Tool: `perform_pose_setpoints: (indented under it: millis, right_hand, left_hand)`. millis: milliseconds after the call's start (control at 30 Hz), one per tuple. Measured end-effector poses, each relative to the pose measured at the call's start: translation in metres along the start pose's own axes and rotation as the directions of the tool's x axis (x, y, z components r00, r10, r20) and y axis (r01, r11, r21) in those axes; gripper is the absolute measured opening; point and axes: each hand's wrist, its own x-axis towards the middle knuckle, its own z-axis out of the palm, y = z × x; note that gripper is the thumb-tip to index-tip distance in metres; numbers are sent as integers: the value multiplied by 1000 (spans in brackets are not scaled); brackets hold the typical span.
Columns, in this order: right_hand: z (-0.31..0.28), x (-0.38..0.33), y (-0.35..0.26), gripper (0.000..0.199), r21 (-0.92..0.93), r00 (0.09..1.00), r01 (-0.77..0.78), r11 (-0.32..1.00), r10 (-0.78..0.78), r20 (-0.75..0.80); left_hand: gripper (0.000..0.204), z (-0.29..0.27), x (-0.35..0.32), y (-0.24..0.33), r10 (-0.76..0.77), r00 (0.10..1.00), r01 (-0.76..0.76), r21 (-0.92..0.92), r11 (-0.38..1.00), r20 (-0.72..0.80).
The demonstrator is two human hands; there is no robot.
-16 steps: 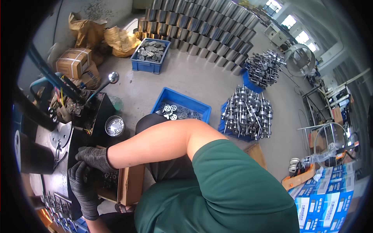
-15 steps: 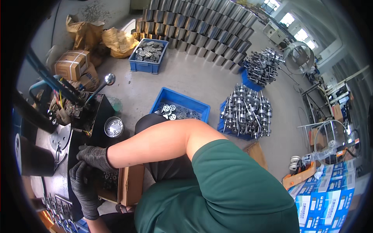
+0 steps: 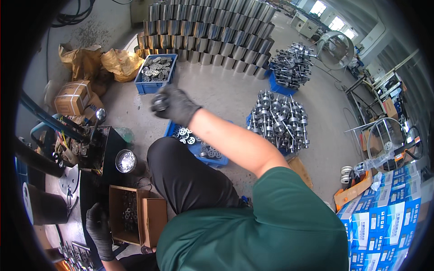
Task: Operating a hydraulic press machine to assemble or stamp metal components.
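My right hand (image 3: pixel 174 105), in a dark glove, is raised above the blue crate of metal discs (image 3: pixel 199 147) by my knee and is closed around a dark round metal part (image 3: pixel 160 104). My left hand (image 3: pixel 98 226), also gloved, rests low at the edge of the dark machine table (image 3: pixel 68 217), next to an open cardboard box of small metal parts (image 3: pixel 131 214). Whether the left fingers grip anything I cannot tell.
A second blue crate of discs (image 3: pixel 156 72) stands farther off, with rows of metal cylinders (image 3: pixel 208 31) behind it. Piles of steel shafts (image 3: pixel 280 119) lie to the right. Blue and white cartons (image 3: pixel 384 217) are stacked at lower right. A machine with hoses (image 3: pixel 72 140) stands on the left.
My right arm has swung from the cardboard box by the machine out over the blue crate, now clutching a round part. My left hand stays low near the box.
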Motion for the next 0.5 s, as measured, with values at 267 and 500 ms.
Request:
perform_pose_setpoints:
  millis: [267, 500]
  right_hand:
    - [-247, -258, -191, 26, -745, 307, 432, 508, -860, -408]
    - [-390, -458, -240, 16, -787, -184, 166, 595, -765, -617]
  left_hand:
    - [37, 9, -13, 16, 134, 984, -145, 96, 985, 114]
    - [42, 23, -16, 16, 82, 973, -107, 108, 988, 214]
